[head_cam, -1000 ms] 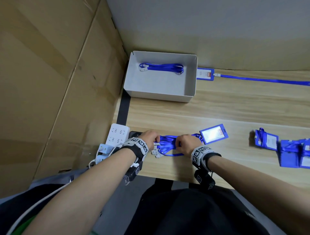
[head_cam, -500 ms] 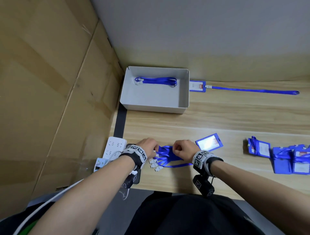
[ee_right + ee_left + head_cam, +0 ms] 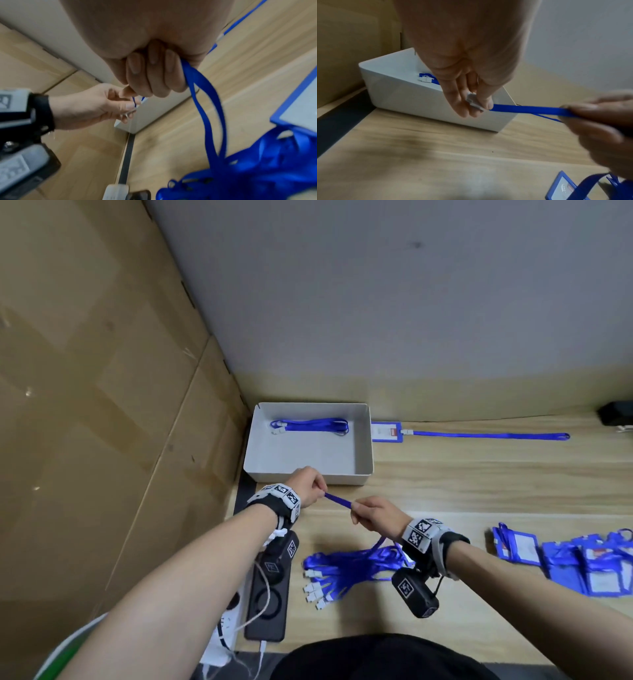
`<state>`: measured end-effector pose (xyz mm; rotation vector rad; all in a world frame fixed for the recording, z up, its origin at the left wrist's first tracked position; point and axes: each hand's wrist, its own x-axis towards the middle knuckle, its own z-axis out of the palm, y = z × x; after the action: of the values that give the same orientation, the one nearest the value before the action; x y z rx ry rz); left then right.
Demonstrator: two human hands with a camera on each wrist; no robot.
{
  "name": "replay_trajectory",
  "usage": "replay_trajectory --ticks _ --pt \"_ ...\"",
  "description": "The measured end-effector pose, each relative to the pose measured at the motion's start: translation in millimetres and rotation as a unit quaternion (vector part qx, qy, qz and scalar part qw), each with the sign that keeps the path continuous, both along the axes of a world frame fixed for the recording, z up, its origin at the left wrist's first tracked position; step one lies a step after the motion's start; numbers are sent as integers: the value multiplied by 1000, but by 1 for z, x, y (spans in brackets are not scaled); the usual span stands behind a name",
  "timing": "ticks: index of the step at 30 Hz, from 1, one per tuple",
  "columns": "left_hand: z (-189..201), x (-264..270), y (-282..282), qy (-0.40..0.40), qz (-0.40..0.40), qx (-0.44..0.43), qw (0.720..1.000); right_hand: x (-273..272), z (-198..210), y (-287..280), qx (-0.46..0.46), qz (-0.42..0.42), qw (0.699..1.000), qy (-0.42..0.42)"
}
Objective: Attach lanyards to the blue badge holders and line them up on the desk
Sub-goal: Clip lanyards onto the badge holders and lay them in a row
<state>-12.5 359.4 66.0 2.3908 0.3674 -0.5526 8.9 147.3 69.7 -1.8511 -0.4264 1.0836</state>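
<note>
Pinching one lanyard (image 3: 337, 500) at both ends of a short taut span: left hand (image 3: 306, 486) with thumb and fingertips clamped on the white clip (image 3: 473, 100), right hand (image 3: 375, 513) fisted round the blue strap a little further along. Held up above the bench (image 3: 479, 487), just in front of the white box (image 3: 363, 474). Trailing from the right fist down into the lanyard bundle (image 3: 346, 571) lying on the bench below, clips fanned toward the near edge.

Waiting close beside that bundle: an empty blue badge holder (image 3: 561, 189), partly under loose straps. Further right, a heap of badge holders (image 3: 582, 566) with straps tangled in. Already laid out along the back: one finished badge (image 3: 385, 432), strap stretched rightward. One more lanyard (image 3: 310, 426) resting inside the box.

Risks from here — mostly tangling. Pulling on while the strap's tail stays woven through the bundle could drag the whole lot along, perhaps off the near edge. Could also snag the empty holder and flip it. Slipping off the small clip under tension looks possible too, given only a fingertip hold.
</note>
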Motion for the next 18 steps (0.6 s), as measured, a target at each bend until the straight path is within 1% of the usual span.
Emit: replay_trajectory --ticks 2,6,10,13,18 --pt "-5 10 -4 4 -6 6 1000 14 16 -12 8 -27 1000 12" --pt "-17 25 -18 25 -24 6 999 38 50 -33 -27 -81 996 21" --pt "-23 39 -32 35 -17 20 999 56 73 -49 -59 -68 995 -37" --pt "-25 48 -45 31 4 31 999 75 76 -68 -81 -81 991 -74" --pt "-20 60 -77 13 38 22 999 104 63 -109 -141 -136 969 -147"
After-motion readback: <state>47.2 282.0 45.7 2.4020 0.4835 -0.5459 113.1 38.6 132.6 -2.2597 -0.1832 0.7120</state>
